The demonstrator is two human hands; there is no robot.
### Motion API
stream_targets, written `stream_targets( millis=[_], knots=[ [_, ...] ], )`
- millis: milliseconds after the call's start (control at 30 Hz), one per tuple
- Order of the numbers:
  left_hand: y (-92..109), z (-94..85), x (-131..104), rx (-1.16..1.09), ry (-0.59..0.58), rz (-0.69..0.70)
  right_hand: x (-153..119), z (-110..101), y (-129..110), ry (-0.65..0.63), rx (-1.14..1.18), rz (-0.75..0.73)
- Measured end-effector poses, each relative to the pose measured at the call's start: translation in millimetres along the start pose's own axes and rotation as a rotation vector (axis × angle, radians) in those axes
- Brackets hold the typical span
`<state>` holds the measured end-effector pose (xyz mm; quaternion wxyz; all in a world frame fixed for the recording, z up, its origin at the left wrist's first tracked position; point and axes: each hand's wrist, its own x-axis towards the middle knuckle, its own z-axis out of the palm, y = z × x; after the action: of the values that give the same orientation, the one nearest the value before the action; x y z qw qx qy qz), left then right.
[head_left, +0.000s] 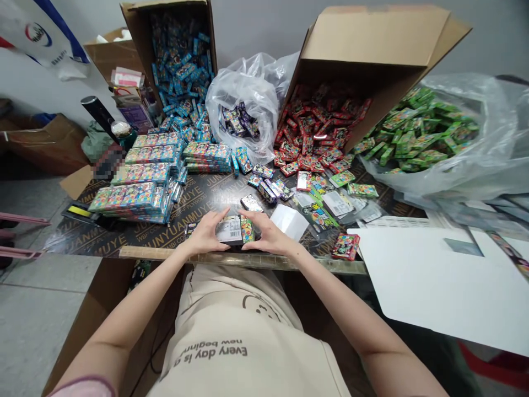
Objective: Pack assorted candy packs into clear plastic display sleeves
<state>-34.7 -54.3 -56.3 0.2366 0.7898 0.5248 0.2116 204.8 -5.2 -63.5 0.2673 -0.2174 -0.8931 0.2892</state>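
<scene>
At the front edge of the table, a small pack of printed boxes (247, 229) lies between my hands, with a white barcode label (230, 230) on top. My left hand (208, 231) grips its left end between thumb and fingers. On the other end, my right hand (268, 234) is curled the same way. Just beyond my fingers are a white-topped small box (251, 203) and several purple boxes (268, 191). A folded white paper (289, 221) lies beside my right hand. Printed plastic bags (317, 214) with barcode labels are further right.
Stacked packs (128, 198) stand on the left. Behind are a carton of blue boxes (128, 14), a clear bag of purple boxes (215, 99), a carton of red boxes (372, 38) and a bag of green boxes (433, 132). White sheets (446, 281) overhang the table at right.
</scene>
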Motion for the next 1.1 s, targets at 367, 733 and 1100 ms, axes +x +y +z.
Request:
stream_targets(
  millis=[367, 733, 1100],
  knots=[
    [55, 17.1, 48, -0.62, 0.683, -0.288, 68, 15, -37, 0.921, 0.743, 0.543],
    [61, 0.9, 57, -1.624, 0.535, -0.589, 61, -3, -35, 0.913, 1.078, 0.539],
    [63, -19.9, 54, -1.282, 0.571, -0.432, 50, -3, -38, 0.829, 0.867, 0.467]
  ],
)
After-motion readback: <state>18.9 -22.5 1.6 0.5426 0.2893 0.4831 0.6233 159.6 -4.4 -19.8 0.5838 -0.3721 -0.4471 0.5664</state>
